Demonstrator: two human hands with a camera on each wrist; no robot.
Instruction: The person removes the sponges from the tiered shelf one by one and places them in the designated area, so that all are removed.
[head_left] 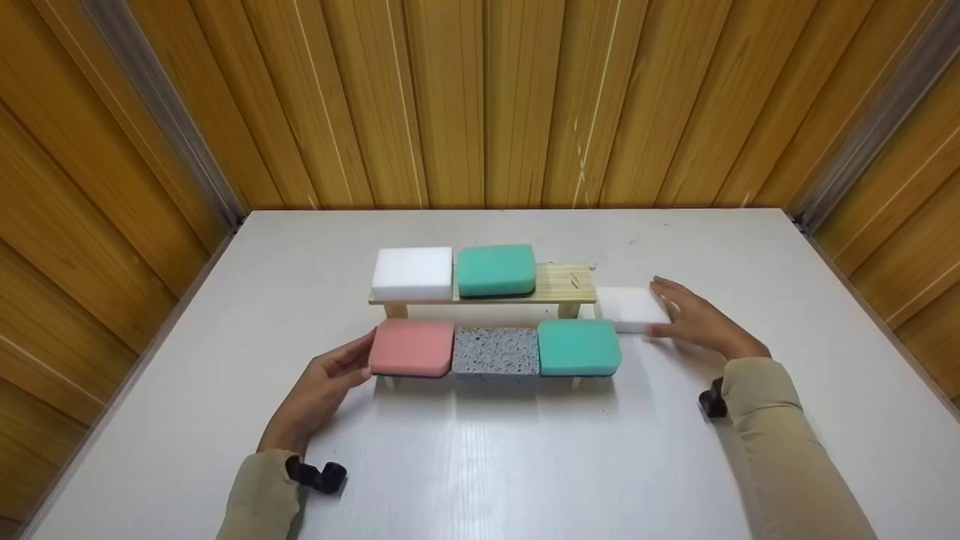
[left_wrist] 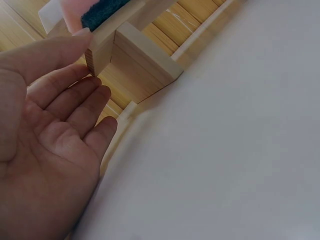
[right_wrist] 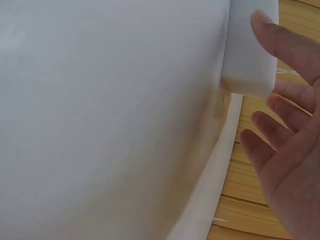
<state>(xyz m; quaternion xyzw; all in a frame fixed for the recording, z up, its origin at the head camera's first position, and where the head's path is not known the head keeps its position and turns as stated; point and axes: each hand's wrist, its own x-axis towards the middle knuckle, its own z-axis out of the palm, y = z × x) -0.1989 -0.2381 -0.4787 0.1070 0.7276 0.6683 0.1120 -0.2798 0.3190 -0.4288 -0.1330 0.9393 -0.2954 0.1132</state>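
Note:
At the left end of a low wooden stand point(left_wrist: 142, 65), my left hand point(head_left: 319, 390) pinches the plank's end between thumb and fingertips. A pink sponge point(head_left: 412, 347) with a dark scouring underside lies on that end. Beside it sit a speckled grey block point(head_left: 496, 351) and a green sponge point(head_left: 579, 346), in one row. My right hand point(head_left: 701, 326) holds a white sponge point(head_left: 630, 309) by its right end, thumb in front and fingers behind. This white block lies low at table level, right of the stands, partly hidden behind the green sponge.
Behind the front row is a second wooden stand point(head_left: 566, 281), carrying another white sponge point(head_left: 413, 271) and another green sponge point(head_left: 496, 270) on its left and middle. The white table point(head_left: 480, 465) meets wood-patterned walls point(head_left: 517, 105) at the back and sides.

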